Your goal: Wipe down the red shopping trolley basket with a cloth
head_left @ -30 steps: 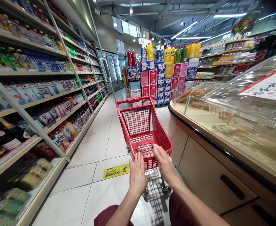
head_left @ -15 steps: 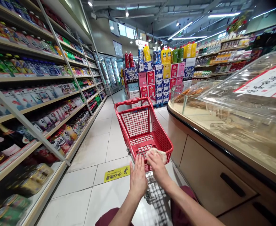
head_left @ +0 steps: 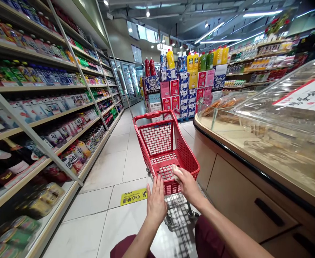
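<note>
A small red shopping cart [head_left: 184,152] stands in the aisle just ahead of me, its basket empty. My right hand [head_left: 187,183] rests at the cart's near rim with its fingers curled over a small whitish cloth-like thing [head_left: 175,172] that is mostly hidden under the hand. My left hand [head_left: 156,201] hovers just left of it, fingers stretched out and close together, palm turned to the cart's near end, holding nothing. Both bare forearms reach in from the bottom edge over my dark red trousers.
Long shelves [head_left: 52,114] of bottles and cans line the left side. A curved counter [head_left: 227,154] with clear food covers runs along the right. A stack of boxed goods [head_left: 179,93] topped with bottles stands at the aisle's end. A yellow caution sticker [head_left: 134,196] lies on the tiled floor.
My right hand slid along the cart's near rim with the whitish thing, which showed more half a second ago. My left hand stayed beside it. The view shifted slightly.
</note>
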`<state>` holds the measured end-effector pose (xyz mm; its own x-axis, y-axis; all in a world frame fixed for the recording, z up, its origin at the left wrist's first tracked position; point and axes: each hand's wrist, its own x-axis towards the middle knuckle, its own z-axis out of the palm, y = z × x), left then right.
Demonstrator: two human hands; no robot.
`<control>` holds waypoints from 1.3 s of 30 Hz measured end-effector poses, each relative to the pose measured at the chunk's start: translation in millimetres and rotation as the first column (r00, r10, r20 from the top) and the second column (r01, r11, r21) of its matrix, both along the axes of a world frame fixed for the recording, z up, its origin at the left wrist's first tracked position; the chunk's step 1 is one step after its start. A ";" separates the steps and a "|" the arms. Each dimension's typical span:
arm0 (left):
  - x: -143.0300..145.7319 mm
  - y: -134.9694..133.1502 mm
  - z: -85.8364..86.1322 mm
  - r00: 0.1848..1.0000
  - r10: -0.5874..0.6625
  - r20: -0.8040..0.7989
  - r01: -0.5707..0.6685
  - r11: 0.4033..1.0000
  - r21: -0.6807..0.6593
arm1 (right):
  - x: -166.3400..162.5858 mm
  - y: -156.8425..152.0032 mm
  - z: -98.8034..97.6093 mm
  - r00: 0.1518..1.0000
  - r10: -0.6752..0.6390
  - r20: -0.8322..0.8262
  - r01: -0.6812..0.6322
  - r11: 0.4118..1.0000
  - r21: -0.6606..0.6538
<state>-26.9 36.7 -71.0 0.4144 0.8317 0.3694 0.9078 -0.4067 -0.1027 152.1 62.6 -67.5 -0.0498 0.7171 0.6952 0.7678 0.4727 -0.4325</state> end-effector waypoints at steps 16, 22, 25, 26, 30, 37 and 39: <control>3.6 -2.2 5.4 1.000 -0.015 0.000 0.015 0.999 -0.049 | 3.7 -6.7 -15.7 0.992 -0.058 0.115 0.049 0.996 0.080; 11.4 -3.5 1.8 0.998 0.000 0.063 0.003 0.999 -0.035 | 12.6 -3.5 -8.5 0.980 -0.198 0.021 0.197 0.978 0.068; 10.3 -3.6 1.2 0.998 -0.008 0.069 0.009 1.000 -0.025 | -36.8 -6.7 -11.3 0.998 -0.027 0.054 0.021 0.995 0.099; 8.4 -3.4 1.5 0.998 -0.020 0.062 0.022 1.000 -0.022 | -43.9 -6.1 -12.5 0.998 0.006 0.055 -0.012 0.995 0.101; 2.1 -2.6 2.6 0.998 -0.054 0.039 0.055 0.998 -0.026 | 3.0 0.6 -17.4 0.995 -0.100 -0.003 0.100 0.993 0.069; 12.4 -6.7 -0.8 0.997 -0.042 0.062 0.044 0.999 -0.020 | 11.3 -7.7 -13.2 0.964 -0.256 -0.067 0.258 0.966 0.029; 11.1 -6.8 0.1 0.997 -0.053 0.047 0.054 0.998 -0.019 | -23.1 -11.3 -8.5 0.994 -0.106 0.000 0.106 0.994 0.034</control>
<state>-15.8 29.9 -70.9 0.4414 0.8162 0.3727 0.8882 -0.4564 -0.0525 129.1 51.3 -76.0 0.0239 0.6941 0.7195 0.8154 0.4028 -0.4157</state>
